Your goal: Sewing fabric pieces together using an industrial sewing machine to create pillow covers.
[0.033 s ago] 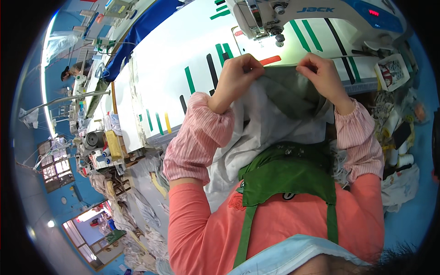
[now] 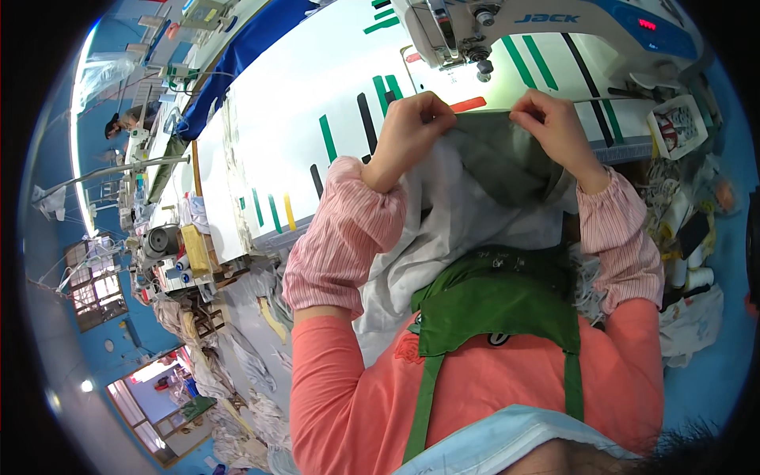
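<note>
Left hand: I am watching the left hand (image 2: 408, 131) holding one end of the upper edge of the grey-green cloth (image 2: 511, 162), its grip pressing together on the fabric.
Right hand: The right hand (image 2: 560, 134) is pinching the other end, its grip clamping the same edge.
Cloth: It is hanging between the hands, over the near side of the white surface (image 2: 277, 103), its top edge lying just below a red strip (image 2: 467, 104); white cloth (image 2: 396, 277) is draping beneath, and I am not managing to tell whether they are joined.
Machine: The sewing machine (image 2: 546, 36) is standing beyond, apart from the cloth.
Risk: I am judging that uneven tension could be skewing the edge, a loose pinch could be letting a corner slip, and the white folds could be dragging on it.
Lettering: Blue letters are running along the machine arm, and red characters are glowing on its display (image 2: 647, 24); pale apron marks (image 2: 507, 260) are showing too small for reading.
</note>
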Demonstrator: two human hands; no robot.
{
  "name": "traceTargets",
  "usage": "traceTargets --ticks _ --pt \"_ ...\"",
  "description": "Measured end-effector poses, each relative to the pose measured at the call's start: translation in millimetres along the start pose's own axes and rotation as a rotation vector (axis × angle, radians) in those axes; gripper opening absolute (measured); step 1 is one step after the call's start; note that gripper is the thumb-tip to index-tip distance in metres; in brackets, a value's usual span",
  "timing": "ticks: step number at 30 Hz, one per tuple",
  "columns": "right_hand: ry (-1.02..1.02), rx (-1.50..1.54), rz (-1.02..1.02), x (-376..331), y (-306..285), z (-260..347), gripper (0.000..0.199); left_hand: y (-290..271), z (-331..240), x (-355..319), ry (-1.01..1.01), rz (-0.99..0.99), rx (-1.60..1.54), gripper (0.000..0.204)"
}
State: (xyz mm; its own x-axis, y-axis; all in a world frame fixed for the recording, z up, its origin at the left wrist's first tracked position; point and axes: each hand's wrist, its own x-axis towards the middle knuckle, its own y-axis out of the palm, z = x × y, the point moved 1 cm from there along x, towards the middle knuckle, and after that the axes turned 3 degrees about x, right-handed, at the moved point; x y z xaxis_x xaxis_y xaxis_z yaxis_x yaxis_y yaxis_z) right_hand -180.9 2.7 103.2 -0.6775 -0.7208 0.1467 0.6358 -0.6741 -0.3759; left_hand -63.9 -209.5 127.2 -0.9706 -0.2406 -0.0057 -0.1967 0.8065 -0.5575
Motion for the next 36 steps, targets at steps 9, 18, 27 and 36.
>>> traceTargets --ticks 9,18,27,36 --pt "-0.199 -0.299 0.061 58 13 -38 0.012 12 35 40 -0.067 -0.087 0.149 0.013" --pt "-0.441 -0.708 0.236 71 11 -31 0.046 8 49 62 -0.045 -0.068 0.194 0.013" --pt "-0.545 -0.893 0.2 78 11 -33 0.05 3 49 77 -0.048 -0.08 0.238 0.016" --pt "-0.319 -0.92 0.247 87 12 -23 0.015 0 52 80 -0.085 -0.064 0.272 0.019"
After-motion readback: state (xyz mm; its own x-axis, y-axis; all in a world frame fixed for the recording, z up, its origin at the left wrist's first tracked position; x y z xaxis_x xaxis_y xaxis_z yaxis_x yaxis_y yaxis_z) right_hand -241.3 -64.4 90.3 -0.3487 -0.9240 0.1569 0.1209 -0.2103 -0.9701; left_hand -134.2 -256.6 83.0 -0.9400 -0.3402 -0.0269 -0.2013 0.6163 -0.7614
